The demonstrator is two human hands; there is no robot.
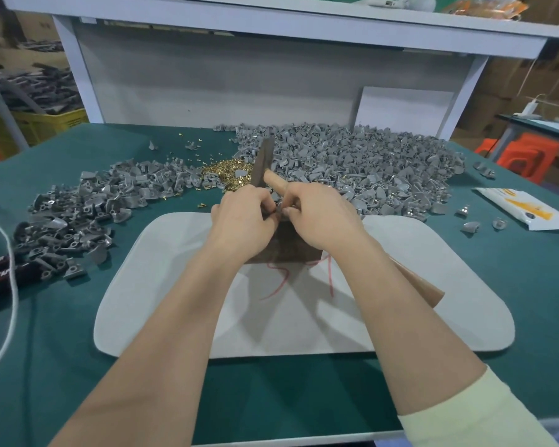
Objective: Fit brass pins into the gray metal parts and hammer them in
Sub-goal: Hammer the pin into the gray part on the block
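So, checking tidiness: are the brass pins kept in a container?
No, the brass pins lie in a loose heap directly on the green tabletop.

A green table cover (78, 350) carries a pale gray pad (433, 301). A white cable (8, 285) and black items printed TAPER (0, 269) lie at the left, and a white-and-yellow packet (523, 209) lies at the right. Orange stools (526, 156) stand beyond the table's right edge, and a yellow crate (46, 124) stands far left.
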